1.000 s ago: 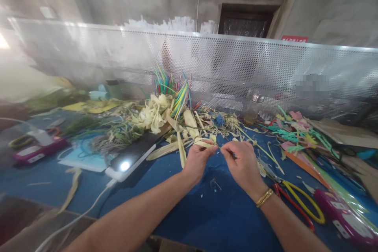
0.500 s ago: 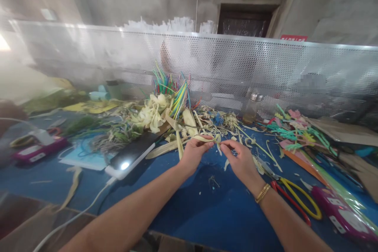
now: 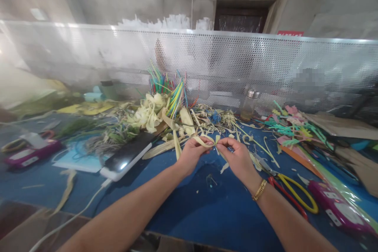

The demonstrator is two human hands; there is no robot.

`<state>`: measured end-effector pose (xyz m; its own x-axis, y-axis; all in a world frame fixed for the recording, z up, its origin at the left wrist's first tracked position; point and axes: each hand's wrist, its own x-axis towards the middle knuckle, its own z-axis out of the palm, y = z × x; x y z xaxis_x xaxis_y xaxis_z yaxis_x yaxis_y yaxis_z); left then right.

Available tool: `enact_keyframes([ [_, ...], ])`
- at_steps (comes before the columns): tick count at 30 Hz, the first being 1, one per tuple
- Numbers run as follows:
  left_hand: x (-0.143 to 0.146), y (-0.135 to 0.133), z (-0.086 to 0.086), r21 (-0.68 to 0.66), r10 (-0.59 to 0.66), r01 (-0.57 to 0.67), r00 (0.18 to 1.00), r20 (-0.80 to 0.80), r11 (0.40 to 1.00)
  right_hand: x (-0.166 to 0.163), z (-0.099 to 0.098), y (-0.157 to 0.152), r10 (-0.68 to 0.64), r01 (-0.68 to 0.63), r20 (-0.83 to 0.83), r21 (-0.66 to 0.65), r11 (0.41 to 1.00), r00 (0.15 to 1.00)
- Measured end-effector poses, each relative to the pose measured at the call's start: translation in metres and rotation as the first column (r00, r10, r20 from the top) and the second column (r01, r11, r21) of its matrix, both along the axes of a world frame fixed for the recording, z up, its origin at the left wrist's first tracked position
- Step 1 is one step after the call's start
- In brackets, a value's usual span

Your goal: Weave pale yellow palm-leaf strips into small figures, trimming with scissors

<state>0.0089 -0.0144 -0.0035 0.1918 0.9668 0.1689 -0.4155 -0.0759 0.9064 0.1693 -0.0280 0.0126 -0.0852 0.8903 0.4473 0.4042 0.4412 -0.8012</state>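
Observation:
My left hand (image 3: 193, 153) and my right hand (image 3: 238, 157) meet above the blue table (image 3: 206, 212), both pinched on a pale yellow leaf strip (image 3: 208, 140) folded into small loops between the fingertips. A gold bracelet (image 3: 259, 190) circles my right wrist. Just behind the hands lies a heap of pale leaf strips and scraps (image 3: 165, 120), with a bunch of coloured strips (image 3: 169, 86) standing up behind it.
A phone (image 3: 126, 156) with a white cable lies left of my hands. Red and yellow scissors (image 3: 291, 195) and a purple tool (image 3: 339, 210) lie to the right. Coloured woven pieces (image 3: 292, 128), a small jar (image 3: 249, 104), and a perforated metal screen (image 3: 265, 71) stand behind.
My hands have come closer together, and the right fingertips now pinch the strip next to the left ones. The view has tilted slightly down.

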Motion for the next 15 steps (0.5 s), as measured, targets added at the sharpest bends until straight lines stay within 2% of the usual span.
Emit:
enact_keyframes([
  [4, -0.0001, 0.0001, -0.0004, -0.006, -0.035, 0.035, 0.999, 0.041, 0.999, -0.0005, 0.0009, -0.002, 0.011, -0.013, 0.036, 0.059, 0.998, 0.999],
  [9, -0.0002, -0.0017, -0.0008, -0.019, -0.01, 0.011, 0.999, 0.042, 1.0, -0.0029, -0.0011, -0.0031, -0.009, -0.007, 0.095, 0.167, 0.986, 0.995],
  [15, 0.0, -0.0042, 0.0022, -0.058, -0.002, 0.003, 1.0, 0.014, 0.998, -0.002, -0.0057, 0.0003, 0.016, -0.02, 0.034, 0.118, 0.993, 0.999],
])
